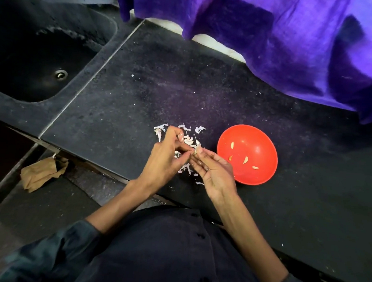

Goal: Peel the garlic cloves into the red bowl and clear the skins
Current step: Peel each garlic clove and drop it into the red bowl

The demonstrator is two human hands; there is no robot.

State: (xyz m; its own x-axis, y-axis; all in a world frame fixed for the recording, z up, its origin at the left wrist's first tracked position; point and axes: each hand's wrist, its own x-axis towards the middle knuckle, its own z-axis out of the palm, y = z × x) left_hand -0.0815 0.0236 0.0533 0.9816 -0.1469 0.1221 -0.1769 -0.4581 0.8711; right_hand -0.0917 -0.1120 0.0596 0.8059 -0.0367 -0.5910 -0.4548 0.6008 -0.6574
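Mid-peel: left hand (166,159) and right hand (211,171) both pinch one garlic clove (195,152) over skins (188,138); next, strip it, drop into red bowl (264,168) right.

Dark speckled stone countertop (140,89) with a black sink (33,48) set in at left, its metal drain (61,74) visible. Purple cloth (287,37) hangs over the counter's far edge. Crumpled brown paper (41,172) lies on the floor beside the counter, lower left.
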